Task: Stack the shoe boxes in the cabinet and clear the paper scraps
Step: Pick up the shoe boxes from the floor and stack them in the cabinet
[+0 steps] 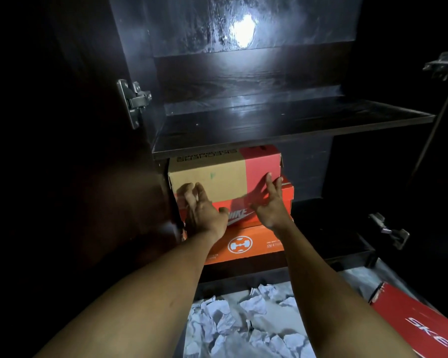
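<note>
Head cam: crumpled paper scraps (243, 324) cover the floor at 6 o'clock, and a red shoe box (419, 319) lies at 4 o'clock. Further in, the left hand (204, 210) and right hand (272, 202) have their fingers spread, flat against the front of the tan-and-red box (217, 177), left at its 7 o'clock corner, right near 4. That box sits on an orange Nike box (243, 214), which sits on another orange box (246, 245), all in the cabinet (269, 127).
</note>
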`<action>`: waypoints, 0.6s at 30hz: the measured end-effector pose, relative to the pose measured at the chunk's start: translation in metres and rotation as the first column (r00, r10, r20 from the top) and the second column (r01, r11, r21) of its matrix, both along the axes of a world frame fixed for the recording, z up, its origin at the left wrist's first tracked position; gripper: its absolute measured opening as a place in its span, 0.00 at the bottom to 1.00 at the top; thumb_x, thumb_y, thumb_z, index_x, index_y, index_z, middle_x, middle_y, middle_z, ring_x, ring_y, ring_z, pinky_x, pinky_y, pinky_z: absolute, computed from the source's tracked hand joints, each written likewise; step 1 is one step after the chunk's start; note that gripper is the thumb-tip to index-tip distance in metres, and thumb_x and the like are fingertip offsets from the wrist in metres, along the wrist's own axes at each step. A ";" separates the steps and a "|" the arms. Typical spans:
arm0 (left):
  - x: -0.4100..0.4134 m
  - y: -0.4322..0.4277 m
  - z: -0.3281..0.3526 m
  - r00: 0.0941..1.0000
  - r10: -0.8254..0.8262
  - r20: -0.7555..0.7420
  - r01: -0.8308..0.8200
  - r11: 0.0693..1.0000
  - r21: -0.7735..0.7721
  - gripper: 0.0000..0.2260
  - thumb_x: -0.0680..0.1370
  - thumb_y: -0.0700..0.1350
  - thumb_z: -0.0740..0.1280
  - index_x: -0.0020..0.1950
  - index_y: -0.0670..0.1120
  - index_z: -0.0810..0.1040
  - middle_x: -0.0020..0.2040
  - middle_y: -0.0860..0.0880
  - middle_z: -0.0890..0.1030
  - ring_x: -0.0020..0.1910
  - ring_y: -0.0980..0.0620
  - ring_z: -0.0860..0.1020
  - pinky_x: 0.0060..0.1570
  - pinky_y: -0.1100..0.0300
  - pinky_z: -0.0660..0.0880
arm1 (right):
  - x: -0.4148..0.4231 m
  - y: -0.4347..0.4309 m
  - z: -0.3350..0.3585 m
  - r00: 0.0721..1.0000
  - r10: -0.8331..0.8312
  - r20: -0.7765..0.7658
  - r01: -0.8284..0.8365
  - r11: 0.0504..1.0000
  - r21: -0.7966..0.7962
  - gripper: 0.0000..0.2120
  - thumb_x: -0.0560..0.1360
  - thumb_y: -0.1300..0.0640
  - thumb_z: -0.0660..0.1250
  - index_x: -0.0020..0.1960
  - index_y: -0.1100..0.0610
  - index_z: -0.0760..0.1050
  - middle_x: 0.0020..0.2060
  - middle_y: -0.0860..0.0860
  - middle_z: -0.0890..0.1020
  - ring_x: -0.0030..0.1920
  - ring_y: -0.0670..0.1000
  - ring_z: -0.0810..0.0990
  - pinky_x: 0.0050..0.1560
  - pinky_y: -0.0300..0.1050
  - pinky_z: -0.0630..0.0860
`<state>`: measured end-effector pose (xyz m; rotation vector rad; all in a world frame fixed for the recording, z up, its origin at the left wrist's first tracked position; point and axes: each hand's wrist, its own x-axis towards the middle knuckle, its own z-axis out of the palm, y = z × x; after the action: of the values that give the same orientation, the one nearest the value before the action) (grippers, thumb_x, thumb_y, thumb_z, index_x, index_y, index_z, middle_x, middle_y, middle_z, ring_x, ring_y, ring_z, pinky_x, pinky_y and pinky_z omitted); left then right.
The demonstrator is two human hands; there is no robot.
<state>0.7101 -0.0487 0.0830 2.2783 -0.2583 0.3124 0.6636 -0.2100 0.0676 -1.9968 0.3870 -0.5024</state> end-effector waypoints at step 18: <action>-0.206 -0.013 0.089 0.717 -0.674 -0.178 0.693 0.716 0.080 0.38 0.74 0.54 0.71 0.79 0.48 0.58 0.75 0.43 0.64 0.74 0.42 0.67 0.69 0.50 0.68 | -0.310 -0.015 0.147 0.831 -0.483 -0.276 0.352 0.841 -0.412 0.38 0.76 0.55 0.71 0.80 0.57 0.55 0.77 0.61 0.57 0.76 0.58 0.60 0.74 0.43 0.59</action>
<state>0.5041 -0.0619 0.1718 2.1438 -1.0548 -0.2652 0.3535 -0.2253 0.2142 -2.3625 1.0653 -0.4876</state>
